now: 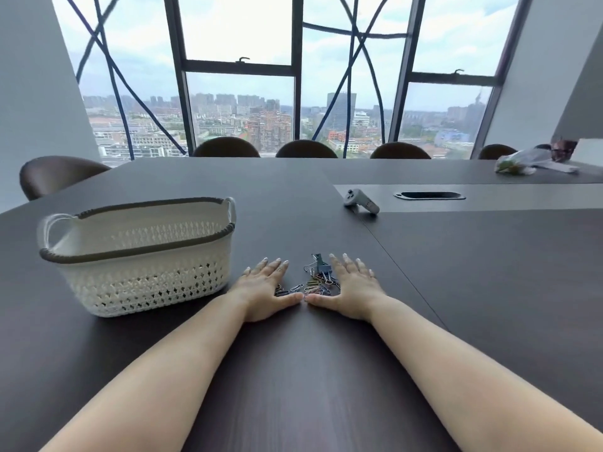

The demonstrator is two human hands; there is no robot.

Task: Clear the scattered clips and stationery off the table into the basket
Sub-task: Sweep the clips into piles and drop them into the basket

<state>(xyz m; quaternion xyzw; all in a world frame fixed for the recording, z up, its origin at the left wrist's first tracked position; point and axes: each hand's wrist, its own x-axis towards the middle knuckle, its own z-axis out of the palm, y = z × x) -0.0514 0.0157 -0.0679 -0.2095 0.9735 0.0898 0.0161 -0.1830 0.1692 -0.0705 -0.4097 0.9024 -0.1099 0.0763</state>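
"While the person's left hand and right hand lie palm-down with fingers straight on the dark wood-grain counter, neither has hold of anything," says the first. "They flank the small heap of coloured wire paper clips and metal binder clips, with the thumbs almost meeting on the near side."

"Then the far side is the leak," says the second. "The fingertips stand apart there, so a squeeze inward would likely push clips out through that gap."

"Flat wire could also slip under the palm edges. A few clips already sit right at the left thumb."

"And the carry?"

"The white perforated plastic basket with a dark rim stands upright just beside the left hand. It's a short trip, but a loose double handful may shed clips on the way."

"The lattice holes worry her watcher too. Thin clips might catch in them or fall through, though that's hard to judge from here."
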